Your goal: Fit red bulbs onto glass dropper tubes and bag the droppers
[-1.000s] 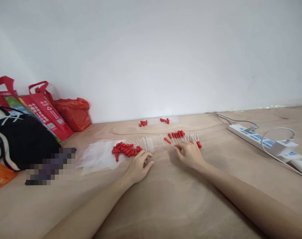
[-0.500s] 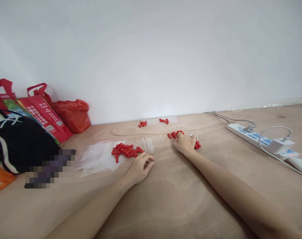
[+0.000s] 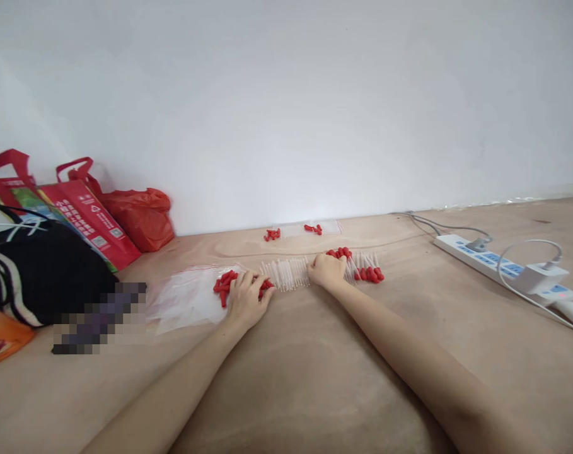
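Note:
My left hand (image 3: 248, 297) rests over a pile of small red pieces (image 3: 224, 285), its fingers apart and touching them; whether one is between the fingertips is hidden. At the right end of a row of thin white sticks (image 3: 286, 275), my right hand (image 3: 328, 271) is closed, with its fingertips pointing down and what they hold hidden. Just right of that hand, white sticks with red ends (image 3: 369, 274) lie side by side, some red ends at the back and some at the front. Clear plastic bags (image 3: 186, 296) lie flat under and left of the red pile.
Against the wall lie more red pieces (image 3: 272, 234) on a clear bag (image 3: 333, 226). A white power strip (image 3: 480, 255) with plugs and cables is at the right. Red bags (image 3: 144, 217) and a black bag (image 3: 45, 271) stand at the left.
My right hand has moved left, from the red-ended sticks to the end of the white row. My left hand has shifted left and forward onto the red pile.

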Demonstrator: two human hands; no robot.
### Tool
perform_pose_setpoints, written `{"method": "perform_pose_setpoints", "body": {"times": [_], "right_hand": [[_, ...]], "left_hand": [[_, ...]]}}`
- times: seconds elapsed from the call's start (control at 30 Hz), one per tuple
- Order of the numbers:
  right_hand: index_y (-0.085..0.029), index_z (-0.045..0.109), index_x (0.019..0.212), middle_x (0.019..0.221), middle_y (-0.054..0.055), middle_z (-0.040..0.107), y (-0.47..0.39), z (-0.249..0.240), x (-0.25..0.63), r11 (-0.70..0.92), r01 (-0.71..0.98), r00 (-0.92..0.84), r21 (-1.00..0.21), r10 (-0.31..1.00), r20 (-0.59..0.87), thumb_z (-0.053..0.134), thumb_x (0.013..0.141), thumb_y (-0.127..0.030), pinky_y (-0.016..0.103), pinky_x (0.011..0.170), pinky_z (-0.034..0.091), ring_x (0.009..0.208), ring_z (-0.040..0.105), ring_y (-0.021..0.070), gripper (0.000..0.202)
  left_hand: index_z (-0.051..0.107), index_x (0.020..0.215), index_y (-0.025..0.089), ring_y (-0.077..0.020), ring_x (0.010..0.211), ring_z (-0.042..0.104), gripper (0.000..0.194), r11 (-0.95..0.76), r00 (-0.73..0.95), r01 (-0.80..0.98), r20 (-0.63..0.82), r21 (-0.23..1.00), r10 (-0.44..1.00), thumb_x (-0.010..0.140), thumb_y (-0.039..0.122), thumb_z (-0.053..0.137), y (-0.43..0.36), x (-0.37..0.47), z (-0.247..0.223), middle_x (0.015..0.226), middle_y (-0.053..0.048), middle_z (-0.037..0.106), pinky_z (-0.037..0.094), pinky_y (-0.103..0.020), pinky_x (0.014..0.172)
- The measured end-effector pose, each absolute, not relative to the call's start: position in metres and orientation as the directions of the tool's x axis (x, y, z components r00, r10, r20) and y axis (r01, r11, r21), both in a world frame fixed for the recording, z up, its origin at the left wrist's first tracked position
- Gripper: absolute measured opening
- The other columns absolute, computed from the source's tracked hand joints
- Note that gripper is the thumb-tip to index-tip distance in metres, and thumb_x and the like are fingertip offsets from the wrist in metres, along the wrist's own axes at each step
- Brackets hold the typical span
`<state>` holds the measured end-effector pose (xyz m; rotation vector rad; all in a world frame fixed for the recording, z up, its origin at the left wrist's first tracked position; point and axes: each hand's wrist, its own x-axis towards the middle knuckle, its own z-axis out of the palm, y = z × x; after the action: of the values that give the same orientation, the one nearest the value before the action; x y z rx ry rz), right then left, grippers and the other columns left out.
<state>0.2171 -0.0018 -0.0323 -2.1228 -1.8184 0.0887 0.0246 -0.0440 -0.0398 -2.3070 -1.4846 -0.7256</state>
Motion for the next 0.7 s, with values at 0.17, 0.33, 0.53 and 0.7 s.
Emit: {"method": "perform_pose_setpoints", "body": {"times": [0.17, 0.33, 0.53, 0.7], "right_hand": [[-0.012, 0.064, 0.082, 0.086, 0.015, 0.064, 0.008, -0.032, 0.210, -0.136, 0.938, 0.175, -0.318, 0.980, 0.097, 0.043, 0.074, -0.030, 0.040, 0.079, 0.024, 0.082, 0.058, 0.0249, 0.028], [-0.012, 0.064, 0.081, 0.086, 0.015, 0.065, 0.010, -0.034, 0.207, -0.128, 0.935, 0.166, -0.329, 0.982, 0.090, 0.044, 0.074, -0.029, 0.042, 0.080, 0.025, 0.081, 0.059, 0.0251, 0.027], [-0.010, 0.062, 0.082, 0.085, 0.016, 0.064, 0.002, -0.028, 0.208, -0.099, 0.933, 0.154, -0.345, 0.979, 0.135, 0.036, 0.079, -0.028, 0.040, 0.078, 0.029, 0.080, 0.058, 0.0250, 0.031], [-0.010, 0.050, 0.092, 0.086, 0.013, 0.061, -0.021, -0.037, 0.233, 0.221, 0.868, -0.045, -0.444, 0.927, 0.373, 0.032, 0.083, -0.022, 0.029, 0.067, 0.037, 0.079, 0.056, 0.0194, 0.024]], "left_hand": [[0.063, 0.087, 0.020, -0.0246, 0.086, 0.048, 0.015, -0.448, 0.373, 0.894, 0.538, 0.011, 0.756, 0.078, 0.024, 0.052, -0.043, 0.024, -0.042, 0.089, -0.007, 0.058, 0.035, -0.038, 0.071], [0.063, 0.082, 0.018, -0.0221, 0.083, 0.049, 0.014, -0.506, 0.374, 0.861, 0.601, 0.060, 0.707, 0.080, 0.020, 0.050, -0.042, 0.024, -0.043, 0.083, -0.006, 0.055, 0.037, -0.036, 0.070], [0.056, 0.088, 0.016, -0.0152, 0.084, 0.052, 0.018, -0.734, 0.431, 0.651, 0.701, 0.194, 0.568, 0.085, 0.015, 0.038, -0.049, 0.030, -0.043, 0.091, -0.006, 0.052, 0.044, -0.029, 0.076], [0.053, 0.090, 0.017, -0.0144, 0.093, 0.054, 0.013, -0.834, 0.570, 0.486, 0.629, 0.259, 0.528, 0.084, 0.017, 0.042, -0.070, 0.042, -0.038, 0.099, -0.007, 0.056, 0.043, -0.028, 0.084]]}}
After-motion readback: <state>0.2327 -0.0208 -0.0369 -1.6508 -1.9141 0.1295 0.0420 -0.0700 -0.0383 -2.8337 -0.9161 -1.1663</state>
